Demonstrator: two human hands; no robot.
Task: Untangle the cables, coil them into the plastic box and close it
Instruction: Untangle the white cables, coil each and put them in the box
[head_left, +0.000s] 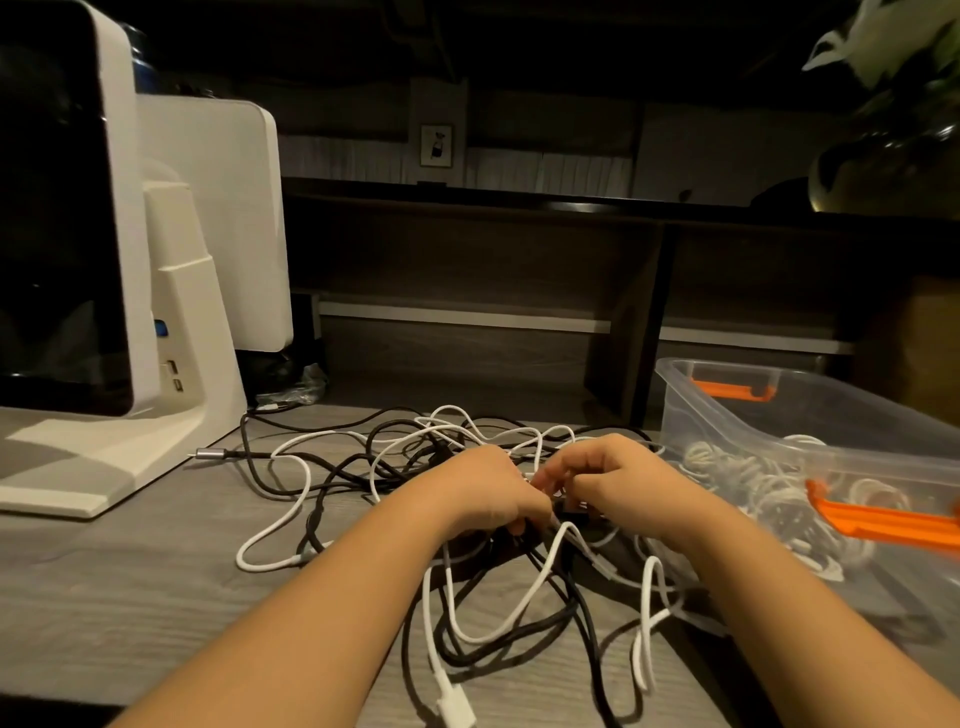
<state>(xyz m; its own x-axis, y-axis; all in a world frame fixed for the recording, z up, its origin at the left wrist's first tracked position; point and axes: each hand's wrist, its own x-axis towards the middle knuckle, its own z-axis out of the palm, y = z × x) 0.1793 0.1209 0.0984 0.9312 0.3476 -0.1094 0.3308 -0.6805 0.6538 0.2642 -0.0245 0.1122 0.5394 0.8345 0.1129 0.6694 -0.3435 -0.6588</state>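
**A:** Dim room, grey woodgrain desk (130, 597) in the head view. What's being held?

**B:** Thin rubbery black and white cables (363, 467), knotted mid-desk. Strands are pinched by curled left hand (485, 491) and right hand (618, 480) fingers, probably to work the knot loose.

**A:** Box?

**B:** Clear plastic box (727, 410) (orange latches) is parked just right, lid off, pale coils already inside.

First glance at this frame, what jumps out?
The tangle of black and white cables spread over the middle of the desk, with the left hand and right hand meeting over its centre, fingers curled round strands. At the right sits a clear plastic box with orange latches, open, already holding coiled pale cables. A white monitor stands at the left.
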